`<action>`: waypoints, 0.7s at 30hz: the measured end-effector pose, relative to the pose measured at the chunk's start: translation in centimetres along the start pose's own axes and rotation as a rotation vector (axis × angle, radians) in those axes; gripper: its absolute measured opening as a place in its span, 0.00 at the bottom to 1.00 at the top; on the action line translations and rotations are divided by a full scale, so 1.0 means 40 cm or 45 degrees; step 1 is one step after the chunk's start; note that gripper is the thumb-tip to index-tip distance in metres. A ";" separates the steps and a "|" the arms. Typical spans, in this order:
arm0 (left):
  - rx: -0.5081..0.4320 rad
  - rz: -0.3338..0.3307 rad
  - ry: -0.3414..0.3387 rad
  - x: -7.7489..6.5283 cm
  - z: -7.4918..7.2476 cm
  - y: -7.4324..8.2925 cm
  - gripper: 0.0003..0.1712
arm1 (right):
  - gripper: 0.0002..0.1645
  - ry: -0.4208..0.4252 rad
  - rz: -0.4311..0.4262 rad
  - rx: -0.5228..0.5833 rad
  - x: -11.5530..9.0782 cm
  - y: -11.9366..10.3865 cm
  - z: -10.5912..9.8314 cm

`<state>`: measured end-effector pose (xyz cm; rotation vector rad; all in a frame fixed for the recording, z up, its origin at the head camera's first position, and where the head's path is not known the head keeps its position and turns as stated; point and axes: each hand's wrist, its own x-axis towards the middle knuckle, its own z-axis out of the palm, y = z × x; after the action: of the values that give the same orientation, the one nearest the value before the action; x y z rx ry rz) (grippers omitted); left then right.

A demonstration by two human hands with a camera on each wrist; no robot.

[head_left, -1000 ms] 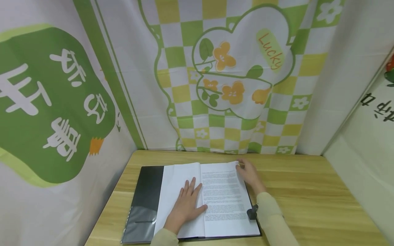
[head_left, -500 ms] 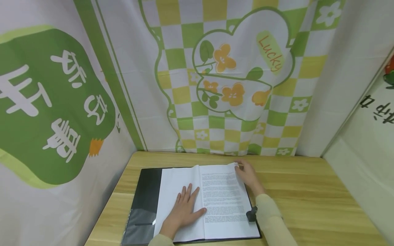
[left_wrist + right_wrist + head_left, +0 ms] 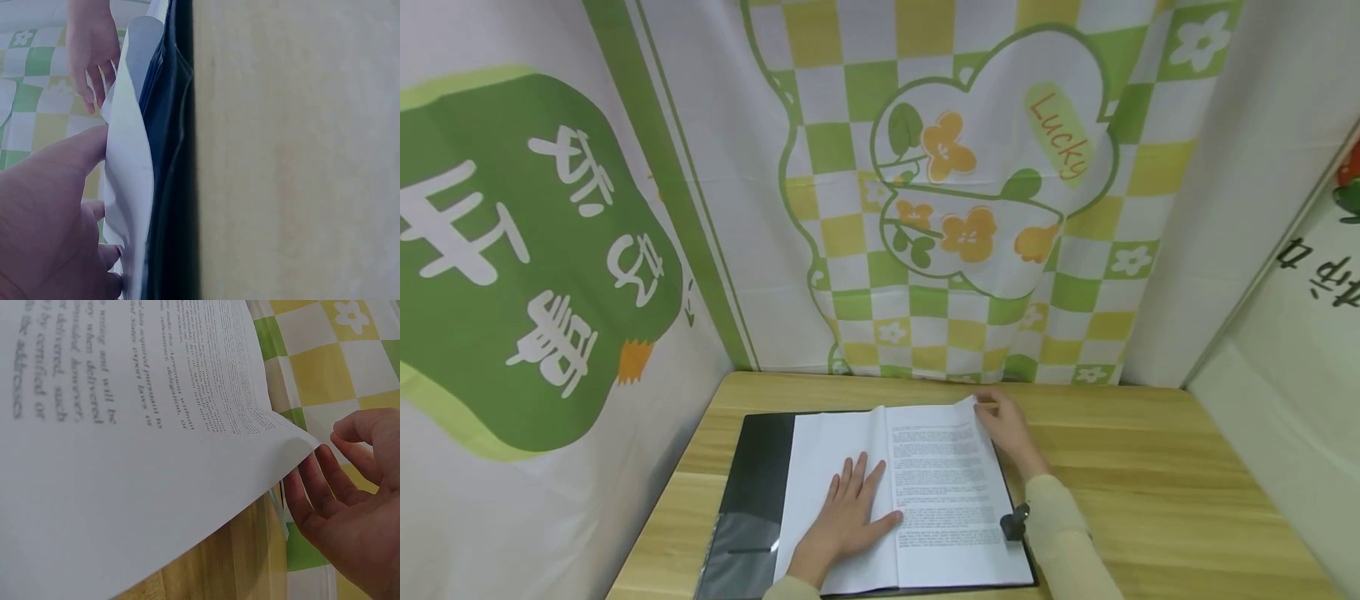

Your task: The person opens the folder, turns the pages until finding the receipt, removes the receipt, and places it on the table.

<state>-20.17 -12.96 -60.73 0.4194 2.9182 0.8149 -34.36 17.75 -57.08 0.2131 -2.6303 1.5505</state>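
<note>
Your black folder point(image 3: 756, 467) lies open on the table point(image 3: 1157, 492), near the front edge and squarely before you, likely so that both of your hands can reach either side of it. Your left hand point(image 3: 846, 529) lies flat on the left page point(image 3: 812, 458), fingers spread, its grip loose and clasping nothing; the spread seems meant to weigh that paper down beside the fold, since the left wrist view shows the sheets bowing up from the dark cover under them. Your right hand point(image 3: 1009, 429) is at the far right corner of the printed page point(image 3: 943, 492), opposite the left, where a loose leaf is probably easiest to get under. In the right wrist view its fingers point(image 3: 310, 487) sit beneath that lifted corner while the thumb stands just off the paper, so this grip looks relaxed, bearing the corner from below rather than pinching it. The rest of the printed page lies over the right half of the folder, its inner edge at the fold. Left of the paper, the folder shows a clear pocket point(image 3: 745, 542) low on its bare flap, away from your fingers.
</note>
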 end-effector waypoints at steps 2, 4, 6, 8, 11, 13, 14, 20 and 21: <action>-0.002 0.006 0.010 0.002 0.003 -0.001 0.53 | 0.21 0.015 0.005 0.012 0.003 -0.001 0.001; 0.009 0.002 0.023 0.005 0.010 -0.003 0.54 | 0.21 0.029 -0.007 0.017 0.007 -0.003 0.002; 0.034 -0.009 0.029 0.010 0.017 -0.007 0.54 | 0.22 0.028 -0.012 0.024 0.011 -0.005 0.004; 0.047 -0.017 0.031 0.012 0.020 -0.008 0.54 | 0.22 0.016 -0.009 0.029 0.014 -0.006 0.006; 0.037 -0.013 0.022 0.010 0.012 -0.001 0.54 | 0.24 -0.010 -0.005 0.016 0.017 -0.004 0.011; 0.014 -0.012 0.007 0.005 0.003 0.006 0.54 | 0.24 -0.015 -0.001 0.004 0.019 -0.001 0.015; -0.011 0.001 0.016 0.003 0.004 0.004 0.53 | 0.24 -0.014 -0.002 -0.001 0.021 -0.001 0.017; -0.046 -0.008 0.000 -0.006 -0.009 0.018 0.52 | 0.22 0.019 0.016 0.028 0.035 -0.004 0.027; -0.032 -0.019 -0.016 -0.007 -0.016 0.024 0.52 | 0.22 0.028 0.025 0.029 0.038 -0.003 0.028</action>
<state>-19.77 -12.60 -59.68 0.3981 2.8932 0.8428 -35.86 16.58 -57.29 0.1707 -2.6068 1.5804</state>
